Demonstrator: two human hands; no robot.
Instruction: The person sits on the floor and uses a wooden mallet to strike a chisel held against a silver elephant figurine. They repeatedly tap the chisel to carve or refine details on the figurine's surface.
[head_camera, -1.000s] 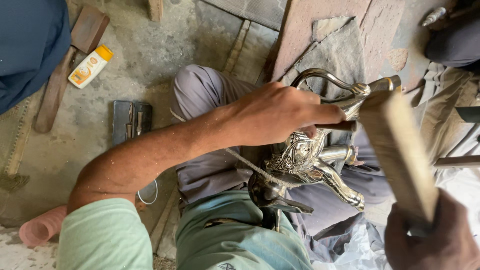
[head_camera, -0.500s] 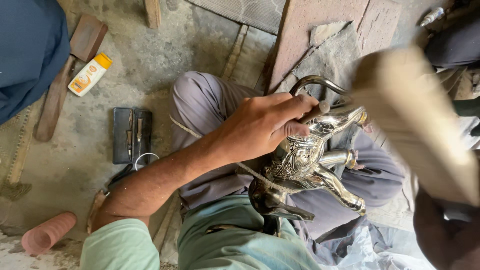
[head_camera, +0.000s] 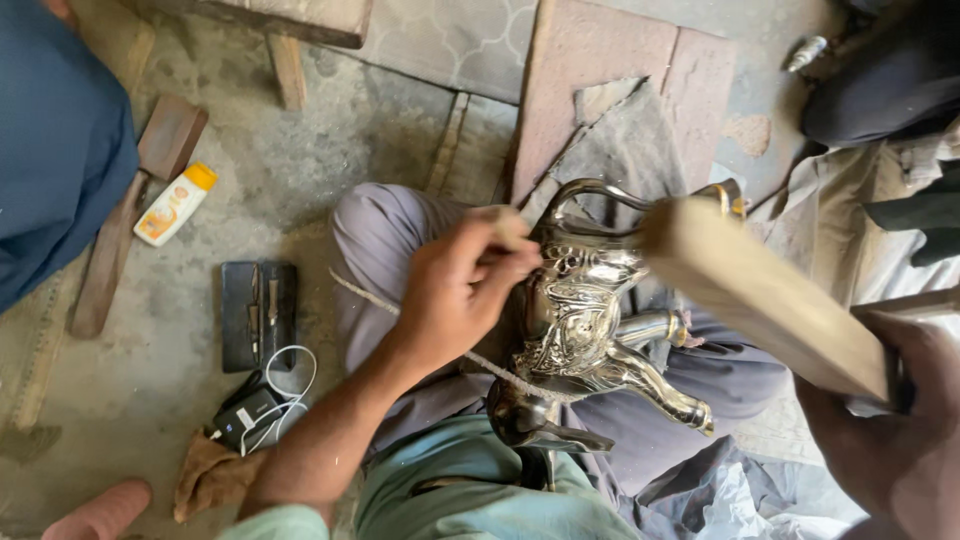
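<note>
An ornate silver metal jug (head_camera: 575, 320) with a curved handle and a spout lies across my lap, and a thin cord (head_camera: 480, 362) runs over it. My left hand (head_camera: 455, 295) pinches a small pale punch (head_camera: 507, 226) against the jug's upper body. My right hand (head_camera: 890, 440), at the lower right, grips a long wooden bat (head_camera: 760, 300). The bat's far end sits just above the jug, near its handle.
On the concrete floor to the left lie a yellow-capped bottle (head_camera: 175, 205), a wooden mallet (head_camera: 130, 210), a black tool case (head_camera: 258, 315) and a small black device with a white cable (head_camera: 250, 415). A person in blue (head_camera: 50, 130) sits at left, and another person (head_camera: 880, 90) at top right.
The wooden bat has swung from upright at the right down and left towards the jug. My left hand has shifted left along the jug with the punch.
</note>
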